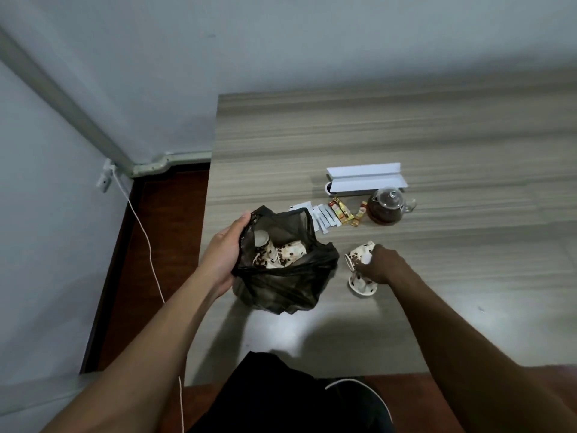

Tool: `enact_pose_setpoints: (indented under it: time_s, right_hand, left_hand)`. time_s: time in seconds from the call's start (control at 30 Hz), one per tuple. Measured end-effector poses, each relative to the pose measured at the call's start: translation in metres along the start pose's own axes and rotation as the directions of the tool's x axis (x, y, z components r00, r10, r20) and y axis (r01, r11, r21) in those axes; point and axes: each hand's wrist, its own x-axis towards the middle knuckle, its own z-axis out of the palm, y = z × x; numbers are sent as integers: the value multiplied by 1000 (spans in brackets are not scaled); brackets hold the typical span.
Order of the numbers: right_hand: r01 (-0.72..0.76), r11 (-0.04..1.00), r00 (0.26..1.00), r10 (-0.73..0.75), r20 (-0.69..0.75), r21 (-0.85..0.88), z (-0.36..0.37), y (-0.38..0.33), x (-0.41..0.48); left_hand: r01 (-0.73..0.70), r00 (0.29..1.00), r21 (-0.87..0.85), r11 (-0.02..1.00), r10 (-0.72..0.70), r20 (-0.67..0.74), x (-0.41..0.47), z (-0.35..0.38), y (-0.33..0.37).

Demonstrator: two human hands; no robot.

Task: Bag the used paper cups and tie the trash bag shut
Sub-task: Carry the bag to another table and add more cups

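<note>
At frame centre the left hand (223, 256) pinches the trash bag (281, 267) rim, keeping its mouth open; the right hand (379, 265) grip closes on a paper cup (359, 256) above the bench (406, 135).

A grey wood-grain table (406, 135) stood against pale walls (281, 35). Reddish-brown floor (150, 245) lay left. A white cable (146, 239) hung from a wall socket (104, 179).

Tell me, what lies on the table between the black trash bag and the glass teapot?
In the head view, white sachets and two coloured packets lie in a row between the black trash bag and the glass teapot.
</note>
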Motion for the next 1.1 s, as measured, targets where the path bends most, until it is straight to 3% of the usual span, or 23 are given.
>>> enact_pose_setpoints:
  time_s: [0.1,0.23,0.4,0.57,0.83,0.93,1.1]
  right_hand:
    - [158,970,980,-130,-154,186,-45,-34,-27]
    - [364,854,917,-261,-301,371,-65,-80,-69]
    - [372,805,912,-409,-22,462,-12,-131,-96]
    - [332,832,914,-400,64,445,46,-150,-92]
    - [454,860,891,-445,-90,235,36,-141,-86]
    - [395,886,918,-368,-148,245,14,-119,-67]
    - [237,915,970,-206,-127,325,-16,-68,-29]
  left_hand:
    - [-38,999,76,996,36,21,-1,5,1]
    - [-76,997,134,988,75,9,-1,11,0]
    - [-118,993,159,980,120,-6,-1,21,-1]
    - [-124,992,171,977,122,21,-7,19,0]
    - [-134,991,171,976,130,39,-13,20,1]
    - [-132,991,169,977,133,1,-13,14,-2]
    - [-124,990,137,983,131,-44,-15,11,0]
